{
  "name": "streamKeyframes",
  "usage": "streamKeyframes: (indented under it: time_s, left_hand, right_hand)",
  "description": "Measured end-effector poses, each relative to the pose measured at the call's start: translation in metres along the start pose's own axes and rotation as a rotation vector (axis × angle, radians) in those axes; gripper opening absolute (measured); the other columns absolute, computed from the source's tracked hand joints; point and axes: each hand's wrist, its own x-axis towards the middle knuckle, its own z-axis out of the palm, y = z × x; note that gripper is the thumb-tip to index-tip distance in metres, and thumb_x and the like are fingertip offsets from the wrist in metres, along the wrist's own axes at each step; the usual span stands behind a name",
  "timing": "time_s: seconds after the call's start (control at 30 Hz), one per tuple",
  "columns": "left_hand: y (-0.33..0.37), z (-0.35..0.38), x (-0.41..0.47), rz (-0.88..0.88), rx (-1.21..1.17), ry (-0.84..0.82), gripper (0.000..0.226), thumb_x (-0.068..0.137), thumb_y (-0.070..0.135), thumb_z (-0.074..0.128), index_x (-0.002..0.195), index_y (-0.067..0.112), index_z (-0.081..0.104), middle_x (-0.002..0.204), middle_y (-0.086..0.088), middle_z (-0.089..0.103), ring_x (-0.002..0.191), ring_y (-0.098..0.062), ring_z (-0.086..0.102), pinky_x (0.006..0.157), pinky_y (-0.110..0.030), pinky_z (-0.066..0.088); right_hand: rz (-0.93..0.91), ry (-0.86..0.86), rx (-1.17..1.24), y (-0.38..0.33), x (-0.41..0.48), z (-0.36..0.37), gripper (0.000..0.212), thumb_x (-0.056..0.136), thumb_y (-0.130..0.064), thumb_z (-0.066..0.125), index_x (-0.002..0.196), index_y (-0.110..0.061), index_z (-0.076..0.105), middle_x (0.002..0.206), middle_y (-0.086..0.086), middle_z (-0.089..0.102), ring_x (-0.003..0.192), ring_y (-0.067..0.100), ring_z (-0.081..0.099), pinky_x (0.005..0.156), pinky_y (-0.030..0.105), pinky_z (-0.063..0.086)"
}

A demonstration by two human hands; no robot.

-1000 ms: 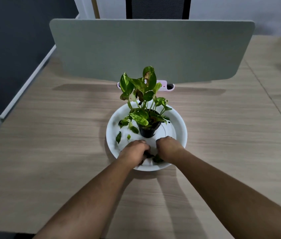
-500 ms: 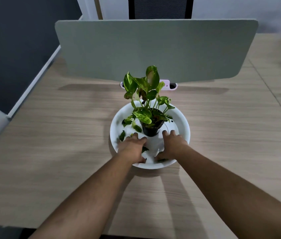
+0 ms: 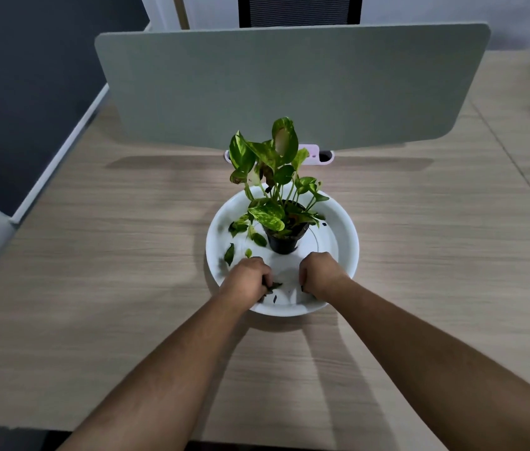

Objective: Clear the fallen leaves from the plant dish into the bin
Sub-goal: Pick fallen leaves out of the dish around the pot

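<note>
Head view: left hand (image 3: 250, 277) grip curled closed on dark leaf scraps (image 3: 275, 285) at the dish's (image 3: 343, 229) lower edge. Right hand (image 3: 319, 272) fisted; contents cannot be told. A loose fallen leaf (image 3: 229, 254) lies just up-left of the left hand, long axis near vertical in frame; left hand nearer. No bin visible on the desk (image 3: 94, 255).

Bare forearms, no sleeves visible

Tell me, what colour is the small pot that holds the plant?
Black; the pot shows best in the head view.
</note>
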Motion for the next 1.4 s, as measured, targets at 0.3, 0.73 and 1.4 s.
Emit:
streamKeyframes:
  time_s: [0.3, 0.73, 1.4]
  left_hand:
    - [0.01, -0.016, -0.009, -0.136, -0.196, 0.13, 0.02, 0.08, -0.003, 0.06, 0.089, 0.005, 0.076, 0.1, -0.009, 0.075, 0.092, -0.022, 0.066, 0.054, 0.003, 0.034]
    - [-0.006, -0.04, -0.084, -0.322, -0.324, 0.425, 0.016, 0.073, -0.003, 0.067, 0.078, 0.008, 0.077, 0.086, -0.009, 0.076, 0.075, -0.021, 0.069, 0.071, -0.022, 0.053]
    - [-0.218, 0.001, -0.487, -1.113, -0.5, 0.854, 0.019, 0.069, -0.004, 0.066, 0.08, 0.006, 0.077, 0.087, -0.014, 0.074, 0.073, -0.017, 0.06, 0.058, -0.014, 0.036]
  right_hand:
    - [0.029, 0.171, 0.487, -0.001, -0.018, -0.026, 0.025, 0.07, 0.004, 0.066, 0.055, -0.016, 0.068, 0.063, 0.004, 0.069, 0.057, 0.015, 0.059, 0.056, 0.017, 0.049]
    - [-0.227, 0.069, 0.43, -0.059, -0.052, -0.012, 0.017, 0.071, 0.002, 0.067, 0.061, -0.011, 0.071, 0.059, -0.002, 0.062, 0.062, 0.016, 0.062, 0.071, 0.028, 0.054]
    - [-0.826, -0.324, 0.142, -0.41, -0.186, 0.203, 0.005, 0.068, -0.008, 0.075, 0.069, -0.013, 0.073, 0.076, 0.01, 0.074, 0.067, 0.013, 0.061, 0.057, 0.014, 0.044]
